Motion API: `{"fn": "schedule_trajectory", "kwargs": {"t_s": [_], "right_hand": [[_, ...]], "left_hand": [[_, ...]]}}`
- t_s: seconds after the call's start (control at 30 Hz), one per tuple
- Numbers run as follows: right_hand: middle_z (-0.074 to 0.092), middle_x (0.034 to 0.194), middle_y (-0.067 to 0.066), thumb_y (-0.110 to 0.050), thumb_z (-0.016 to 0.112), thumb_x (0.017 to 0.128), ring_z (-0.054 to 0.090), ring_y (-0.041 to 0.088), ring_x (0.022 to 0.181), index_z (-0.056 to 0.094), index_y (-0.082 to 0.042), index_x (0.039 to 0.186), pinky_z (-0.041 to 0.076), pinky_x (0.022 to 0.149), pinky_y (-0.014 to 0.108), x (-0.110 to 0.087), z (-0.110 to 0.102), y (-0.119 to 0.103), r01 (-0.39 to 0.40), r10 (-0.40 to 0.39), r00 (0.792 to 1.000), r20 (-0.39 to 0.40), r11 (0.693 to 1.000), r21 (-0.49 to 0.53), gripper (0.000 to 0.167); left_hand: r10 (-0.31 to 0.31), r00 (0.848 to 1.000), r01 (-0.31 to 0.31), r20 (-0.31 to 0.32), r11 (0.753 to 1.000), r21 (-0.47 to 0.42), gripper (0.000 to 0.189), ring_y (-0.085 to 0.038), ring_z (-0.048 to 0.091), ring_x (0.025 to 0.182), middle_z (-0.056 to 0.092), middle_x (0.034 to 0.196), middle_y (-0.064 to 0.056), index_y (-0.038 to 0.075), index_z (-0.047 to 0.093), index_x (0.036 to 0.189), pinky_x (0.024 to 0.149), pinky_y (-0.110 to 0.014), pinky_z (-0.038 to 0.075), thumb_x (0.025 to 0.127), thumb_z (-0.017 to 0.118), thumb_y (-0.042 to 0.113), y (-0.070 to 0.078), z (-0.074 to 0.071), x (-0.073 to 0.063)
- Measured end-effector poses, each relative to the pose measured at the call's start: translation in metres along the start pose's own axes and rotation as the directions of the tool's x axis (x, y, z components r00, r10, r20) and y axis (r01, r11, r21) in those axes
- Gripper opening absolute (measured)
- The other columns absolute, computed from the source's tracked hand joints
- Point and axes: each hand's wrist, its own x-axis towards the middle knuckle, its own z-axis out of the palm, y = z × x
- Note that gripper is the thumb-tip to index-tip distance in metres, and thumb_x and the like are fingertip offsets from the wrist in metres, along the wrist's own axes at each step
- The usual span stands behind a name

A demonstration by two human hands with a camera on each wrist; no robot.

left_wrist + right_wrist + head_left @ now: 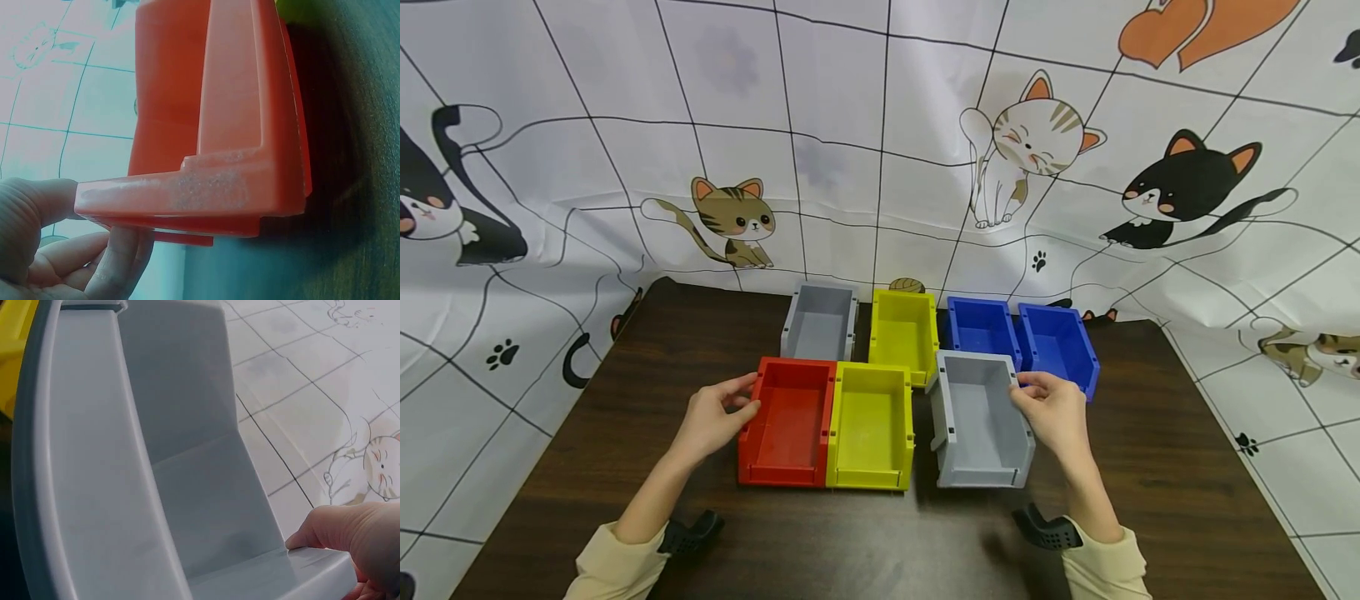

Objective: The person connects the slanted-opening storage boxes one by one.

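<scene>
My left hand (711,421) grips the left side wall of a red bin (790,421), thumb on the rim and fingers beneath it, as the left wrist view shows. Pressed against the red bin's right side is a yellow bin (871,429). On the right, my right hand (1052,408) pinches the right rim of a grey bin (985,417), its thumb (312,531) lying over the edge. That grey bin looks slightly tilted, and a gap separates it from the front yellow bin. All three bins have nothing inside.
Behind stand another grey bin (820,321), a second yellow bin (904,329) and two blue bins, one (981,325) beside the other (1056,342). The dark wooden table (865,550) meets a cat-patterned sheet (835,183) at its back edge.
</scene>
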Motion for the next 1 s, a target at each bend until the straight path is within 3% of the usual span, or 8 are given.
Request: {"fn": "schedule_trajectory", "kwargs": {"t_s": [0.4, 0.7, 1.0], "right_hand": [[0.068, 0.068, 0.015, -0.004, 0.067, 0.076, 0.056, 0.005, 0.054, 0.07, 0.007, 0.09, 0.041, 0.05, 0.016, 0.006, 0.012, -0.009, -0.011, 0.011, 1.0, 0.009, 0.999, 0.036, 0.018], [0.068, 0.068, 0.015, -0.005, 0.067, 0.076, 0.058, 0.007, 0.054, 0.071, 0.006, 0.09, 0.041, 0.05, 0.018, 0.007, 0.017, -0.009, -0.014, 0.014, 1.0, 0.009, 1.0, 0.025, 0.018], [0.068, 0.068, 0.015, -0.004, 0.066, 0.077, 0.053, 0.002, 0.052, 0.07, 0.007, 0.091, 0.041, 0.05, 0.02, 0.007, 0.019, -0.009, -0.02, 0.019, 1.0, 0.017, 0.999, 0.028, 0.019]], "left_hand": [[-0.008, 1.0, 0.008, 0.0, 1.0, 0.01, 0.044, -0.03, 0.061, 0.087, 0.06, 0.115, -0.026, -0.009, 0.051, 0.128, 0.053, -0.023, 0.048, 0.087, 0.062, 0.001, -0.001, 0.0, 0.001], [-0.016, 1.0, 0.016, 0.008, 1.0, 0.002, 0.044, -0.029, 0.061, 0.087, 0.06, 0.115, -0.026, -0.009, 0.051, 0.129, 0.054, -0.023, 0.049, 0.087, 0.062, 0.001, -0.001, 0.0, 0.001], [0.011, 1.0, -0.011, -0.004, 1.0, -0.004, 0.045, -0.031, 0.062, 0.088, 0.06, 0.114, -0.027, -0.009, 0.05, 0.129, 0.051, -0.024, 0.047, 0.086, 0.062, 0.0, -0.002, 0.0, 0.001]]}}
